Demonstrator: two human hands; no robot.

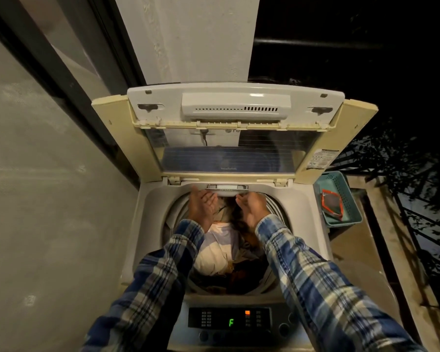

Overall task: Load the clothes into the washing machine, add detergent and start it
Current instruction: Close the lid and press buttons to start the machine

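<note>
A top-loading washing machine stands in front of me with its folding lid raised. Its drum holds clothes, pale ones on the left and dark ones on the right. At the drum's back rim sits the white detergent drawer. My left hand reaches to the drawer's left end, fingers touching its front edge. My right hand is at the drawer's right end, fingers curled under its front edge. The control panel at the near edge shows a green "F" and an orange light.
A teal plastic basket holding an orange-edged pouch stands to the right of the machine. A grey wall runs along the left, a white pillar rises behind the lid. A dark railing and foliage lie at the right.
</note>
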